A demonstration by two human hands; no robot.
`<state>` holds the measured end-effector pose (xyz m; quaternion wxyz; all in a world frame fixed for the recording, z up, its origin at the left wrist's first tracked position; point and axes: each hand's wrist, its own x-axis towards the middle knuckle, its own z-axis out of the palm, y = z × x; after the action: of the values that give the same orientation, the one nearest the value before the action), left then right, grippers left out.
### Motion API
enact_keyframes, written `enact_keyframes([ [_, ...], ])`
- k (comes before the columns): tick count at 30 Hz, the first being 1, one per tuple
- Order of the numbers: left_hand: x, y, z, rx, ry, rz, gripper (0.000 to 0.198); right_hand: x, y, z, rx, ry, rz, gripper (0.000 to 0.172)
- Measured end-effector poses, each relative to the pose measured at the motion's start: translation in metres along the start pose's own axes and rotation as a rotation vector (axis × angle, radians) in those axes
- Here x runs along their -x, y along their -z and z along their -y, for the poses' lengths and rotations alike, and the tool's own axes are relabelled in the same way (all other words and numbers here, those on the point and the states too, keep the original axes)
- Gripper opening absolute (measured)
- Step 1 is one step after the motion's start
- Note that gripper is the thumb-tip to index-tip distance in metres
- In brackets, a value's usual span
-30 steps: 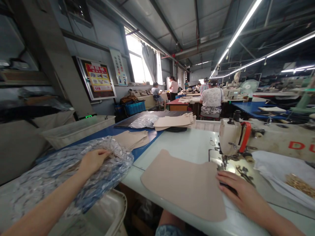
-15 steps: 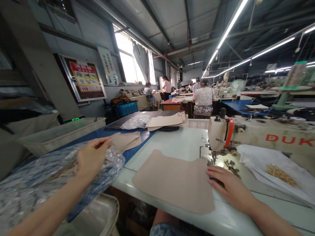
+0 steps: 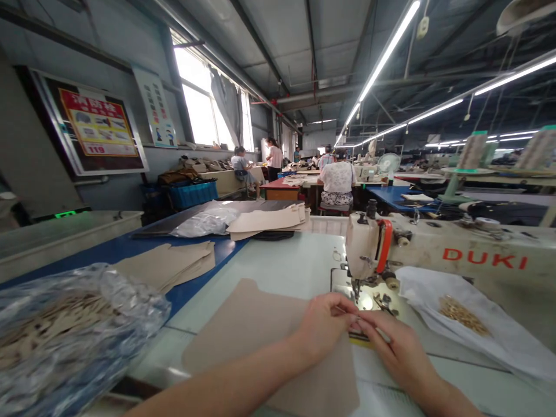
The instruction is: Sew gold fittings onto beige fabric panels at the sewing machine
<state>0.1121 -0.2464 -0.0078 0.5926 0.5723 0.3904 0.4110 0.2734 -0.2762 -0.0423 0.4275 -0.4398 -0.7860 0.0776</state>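
When working this close to a stained white metal sewing machine (image 3: 364,255) with red lettering, best to keep fingertips well clear of the slim metal needle (image 3: 357,291). Observed just before it: left hand (image 3: 321,325) and right hand (image 3: 397,341), fingers curled, tips closed and meeting; anything pinched between too small to tell. Located flat on a pale, glossy tabletop (image 3: 282,260), partly under left forearm (image 3: 241,376): beige, matt, sheet-like panel (image 3: 256,318) with scooped edge. Advisable to keep flat and unwrinkled. Noted at left: crinkled clear plastic bag (image 3: 134,292), holding small beige pieces (image 3: 61,321). At right: small gold-coloured pieces (image 3: 463,314), heaped on soft white cloth (image 3: 417,282).
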Motion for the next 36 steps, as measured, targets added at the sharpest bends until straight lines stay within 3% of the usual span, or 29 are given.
enact_keyframes([
  [3,-0.013,0.003,0.009,-0.017,-0.045,0.057,0.006,-0.002,0.0,-0.002,-0.023,-0.073,-0.04,0.021],
  [6,-0.018,0.015,0.017,-0.216,-0.158,0.13,0.009,-0.003,-0.001,-0.005,-0.029,-0.134,-0.045,0.021],
  [9,-0.019,0.023,0.022,-0.45,-0.238,0.157,0.015,-0.002,-0.002,-0.007,-0.017,-0.177,0.003,0.022],
  [12,-0.019,0.025,0.021,-0.54,-0.261,0.149,0.017,-0.001,-0.002,-0.007,-0.026,-0.2,0.049,0.022],
  [18,-0.023,0.024,0.025,-0.287,-0.118,0.22,0.017,0.0,-0.005,-0.005,-0.001,-0.19,0.075,0.025],
  [22,-0.027,0.025,0.025,-0.21,-0.077,0.18,0.011,0.002,0.0,-0.008,0.111,-0.12,0.031,0.027],
  [24,-0.028,0.026,0.023,-0.198,-0.052,0.161,0.009,0.005,0.014,-0.01,0.192,-0.064,0.009,0.026],
  [27,-0.027,0.025,0.02,-0.145,-0.012,0.174,0.01,0.011,0.052,-0.021,0.33,-0.074,-0.044,0.026],
  [30,-0.027,0.023,0.021,-0.121,0.014,0.185,0.013,0.017,0.098,-0.045,0.518,-0.27,-0.077,0.03],
  [33,-0.029,0.021,0.022,-0.122,0.02,0.172,0.017,0.017,0.132,-0.073,0.728,-0.529,0.025,0.027],
  [36,-0.029,0.02,0.023,-0.113,0.024,0.155,0.018,0.01,0.144,-0.093,0.778,-0.664,0.263,0.025],
])
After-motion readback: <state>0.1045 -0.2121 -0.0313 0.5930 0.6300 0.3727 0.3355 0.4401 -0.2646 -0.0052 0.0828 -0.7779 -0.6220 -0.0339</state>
